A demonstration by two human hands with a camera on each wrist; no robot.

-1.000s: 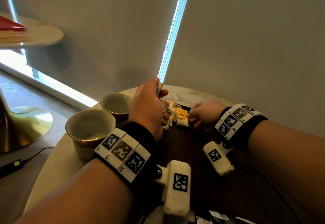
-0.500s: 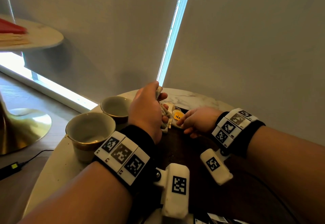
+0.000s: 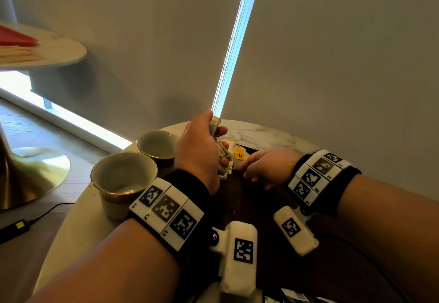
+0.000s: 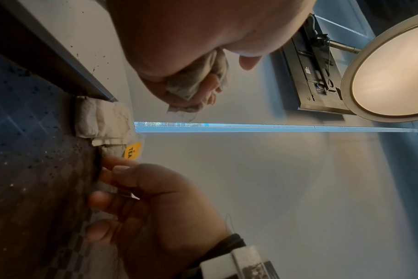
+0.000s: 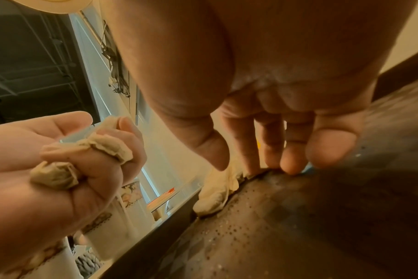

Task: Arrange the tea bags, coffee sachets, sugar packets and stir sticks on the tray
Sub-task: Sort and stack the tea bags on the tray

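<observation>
My left hand (image 3: 202,150) is raised over the far left corner of the dark tray (image 3: 249,202) and grips a crumpled bunch of tea bags (image 3: 225,160), which shows between its curled fingers (image 5: 108,147) and in the left wrist view (image 4: 193,83). A few more tea bags (image 4: 103,120) lie in that corner of the tray, one with a yellow TEA tag (image 3: 239,154). My right hand (image 3: 266,167) reaches in from the right. Its straight fingertips (image 5: 289,168) press on the near edge of the lying tea bags (image 5: 215,192), thumb held apart.
Two empty cups (image 3: 123,176) (image 3: 158,145) stand on the round marble table (image 3: 261,134) left of the tray, close to my left wrist. Some packets (image 3: 292,299) peek in at the bottom edge. A wall rises just behind the table.
My right hand has slid left along the tray to the lying tea bags beside the yellow tag. My left hand has lifted slightly with its bunch.
</observation>
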